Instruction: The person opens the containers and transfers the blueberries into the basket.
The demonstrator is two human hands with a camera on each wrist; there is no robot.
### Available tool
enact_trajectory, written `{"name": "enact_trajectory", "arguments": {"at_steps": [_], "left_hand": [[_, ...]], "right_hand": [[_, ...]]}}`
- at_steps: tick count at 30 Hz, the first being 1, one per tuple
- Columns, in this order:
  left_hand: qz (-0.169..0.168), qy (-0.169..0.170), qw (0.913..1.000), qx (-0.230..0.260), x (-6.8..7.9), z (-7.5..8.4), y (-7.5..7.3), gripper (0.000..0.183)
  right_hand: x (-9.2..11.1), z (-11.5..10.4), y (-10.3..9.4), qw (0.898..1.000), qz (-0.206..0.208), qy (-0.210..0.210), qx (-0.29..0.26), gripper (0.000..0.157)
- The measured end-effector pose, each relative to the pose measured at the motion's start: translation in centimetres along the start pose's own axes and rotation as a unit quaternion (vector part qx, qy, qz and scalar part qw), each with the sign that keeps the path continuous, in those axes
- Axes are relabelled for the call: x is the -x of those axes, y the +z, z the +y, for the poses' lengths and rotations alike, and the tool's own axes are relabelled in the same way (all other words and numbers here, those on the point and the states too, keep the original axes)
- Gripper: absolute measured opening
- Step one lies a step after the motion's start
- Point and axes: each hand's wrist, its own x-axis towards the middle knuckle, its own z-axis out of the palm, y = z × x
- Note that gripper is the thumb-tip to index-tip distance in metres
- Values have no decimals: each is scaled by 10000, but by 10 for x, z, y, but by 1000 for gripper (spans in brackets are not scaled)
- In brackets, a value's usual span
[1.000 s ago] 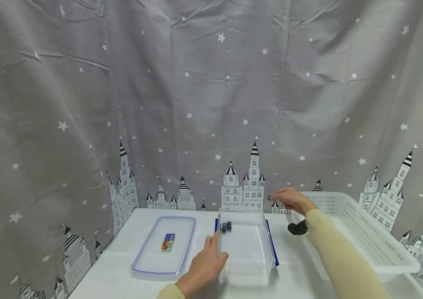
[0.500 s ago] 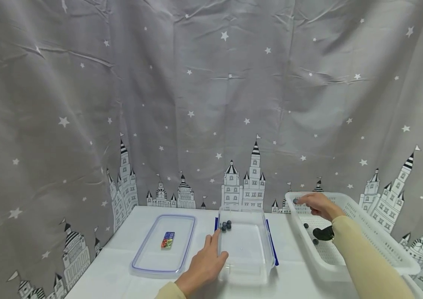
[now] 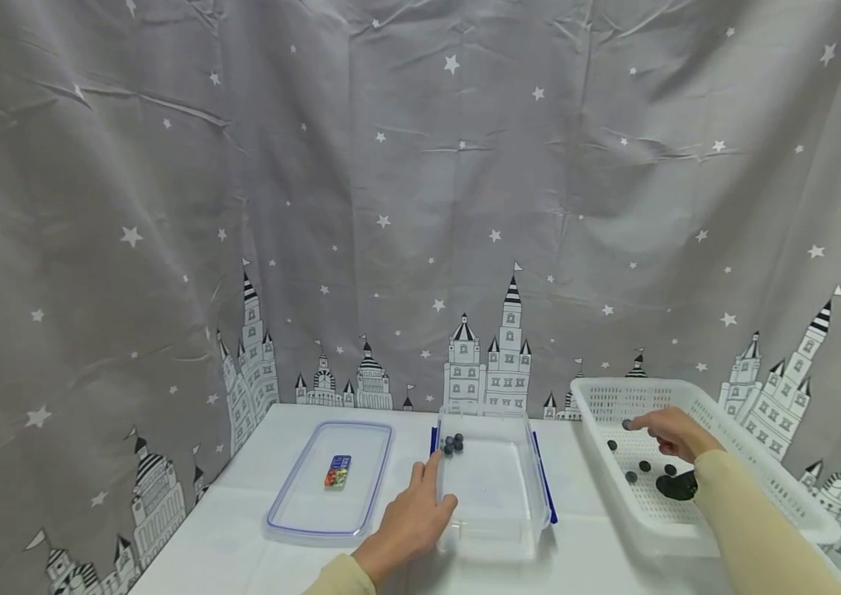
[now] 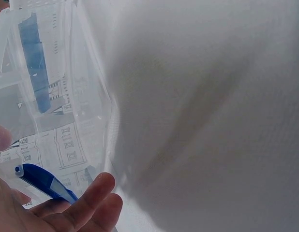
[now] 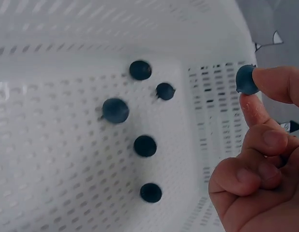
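My right hand (image 3: 677, 434) pinches a blueberry (image 5: 246, 79) between thumb and index finger, over the far left part of the white basket (image 3: 777, 483). Below it, several loose blueberries (image 5: 115, 110) lie on the basket's perforated floor. My left hand (image 3: 413, 516) rests at the left side of a clear plastic box (image 3: 491, 487), index fingertip right at the rim. In the left wrist view, its loosely extended fingers (image 4: 91, 200) lie beside the box's blue latch (image 4: 43, 181). A small cluster of blueberries (image 3: 453, 445) sits inside the box, at the far left corner.
Left of the box, a clear lid (image 3: 301, 512) with a bluish rim lies flat on the white table (image 3: 230, 516). A small colourful label (image 3: 337, 473) is at its middle. Behind the table hangs a grey curtain (image 3: 391, 190) printed with castles and stars.
My right hand has carried the blueberry rightward, from between the box and the basket, past the basket's rim, to over its inside. The left hand has stayed at the box.
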Motion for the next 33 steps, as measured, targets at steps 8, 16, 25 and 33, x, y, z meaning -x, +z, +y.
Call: {"name": "enact_trajectory", "arguments": {"at_steps": [8,16,25,33], "left_hand": [[-24,-21,10000,20,0,1,0,78],[-24,0,10000,-30,-1,-1,2,77],[-50,-73,10000,-5,-1,1,1,77],[-45,-99,9999,-13,-1,1,1,77]], "right_hand": [[8,17,-4,9984,16,541,152,31],[9,28,-7,9974,-216,603,320,23],[11,27,-6,9984,-169,462,270,32],[9,3,1,9993,-72,11,375,19]]}}
